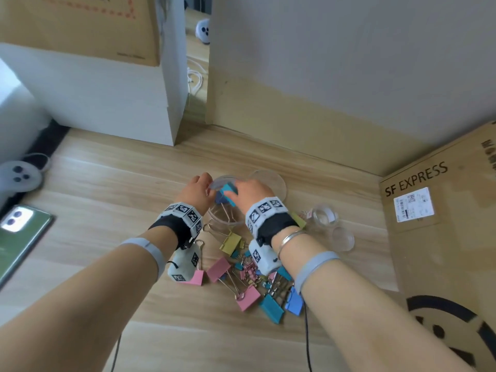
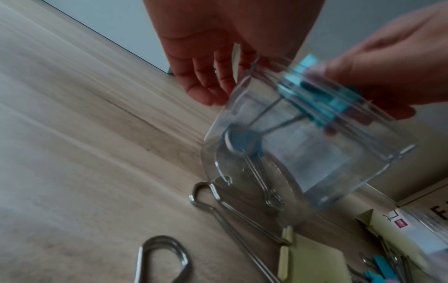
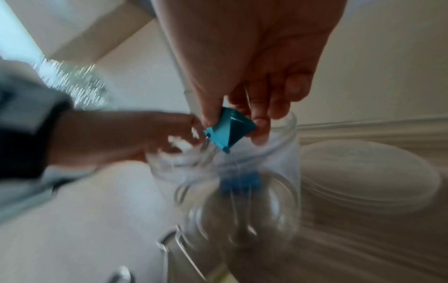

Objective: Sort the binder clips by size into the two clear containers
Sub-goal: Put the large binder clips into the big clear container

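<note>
My right hand (image 1: 234, 191) pinches a large teal binder clip (image 1: 228, 193) at the mouth of the large clear jar (image 1: 225, 218). In the right wrist view the teal clip (image 3: 227, 130) sits between thumb and fingers, with its wire handles pointing down into the jar (image 3: 266, 201). A blue clip (image 2: 242, 139) lies inside the jar (image 2: 327, 162). My left hand (image 1: 206, 187) holds the jar at its left rim. A smaller clear jar (image 1: 324, 216) stands to the right. A pile of mixed binder clips (image 1: 249, 275) lies on the wooden floor near me.
The large jar's lid (image 1: 271, 181) lies behind it and the small lid (image 1: 343, 238) lies beside the small jar. A cardboard box (image 1: 442, 210) stands on the right, a white cabinet (image 1: 107, 103) at back left, and a phone (image 1: 18, 237) at far left.
</note>
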Tool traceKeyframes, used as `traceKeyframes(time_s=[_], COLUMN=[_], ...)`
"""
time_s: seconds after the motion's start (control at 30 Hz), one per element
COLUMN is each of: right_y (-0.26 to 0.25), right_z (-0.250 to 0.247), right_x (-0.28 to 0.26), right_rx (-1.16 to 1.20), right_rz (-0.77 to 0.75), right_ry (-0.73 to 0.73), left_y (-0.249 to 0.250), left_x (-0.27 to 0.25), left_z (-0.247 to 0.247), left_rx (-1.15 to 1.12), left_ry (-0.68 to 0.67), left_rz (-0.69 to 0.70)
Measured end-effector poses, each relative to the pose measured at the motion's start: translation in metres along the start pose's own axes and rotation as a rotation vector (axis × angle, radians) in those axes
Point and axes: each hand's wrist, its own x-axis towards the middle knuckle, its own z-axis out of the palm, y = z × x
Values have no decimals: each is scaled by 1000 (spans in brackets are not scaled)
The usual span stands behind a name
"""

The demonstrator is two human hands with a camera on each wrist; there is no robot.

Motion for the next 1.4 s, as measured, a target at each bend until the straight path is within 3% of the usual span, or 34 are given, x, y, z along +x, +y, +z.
traceKeyframes(time_s=[0.23, 0.33, 0.43, 0.53, 0.6, 0.67, 0.8, 0.9, 1.03, 1.1, 1.2, 1.3, 1.4], right_y=[-1, 8, 37, 77, 98, 109, 112, 111, 114, 117, 117, 114, 110], right_z=[28, 15, 10, 24, 38, 50, 64, 64, 59, 58, 59, 62, 66], right_x=[8, 3, -5, -10, -15, -21, -28, -31, -34, -35, -35, -37, -39], right_rx=[-312, -113, 86, 36, -29, -56, -63, -89, -43, 71, 191, 246, 293], right_rz=[-71, -49, 90, 239, 255, 237, 192, 153, 133, 155, 180, 172, 158], right_ry=[31, 137, 269, 71, -112, -207, -195, -227, -235, -208, -152, -118, -71], left_y=[-7, -10, -12, -8, -1, 6, 18, 26, 32, 38, 42, 42, 38], left_x=[-2, -5, -9, -16, -20, -26, -39, -50, -63, -71, -82, -87, -86], left_z=[1, 2, 3, 3, 5, 9, 16, 23, 39, 48, 57, 60, 63], left_rx=[-22, -41, -50, -42, -1, 52, 217, 391, 610, 719, 871, 909, 900], left_ry=[15, 24, 47, 139, 195, 227, 214, 176, -26, -186, -469, -515, -533], left_rz=[7, -1, -5, 49, 126, 198, 311, 512, 864, 948, 691, 499, 423])
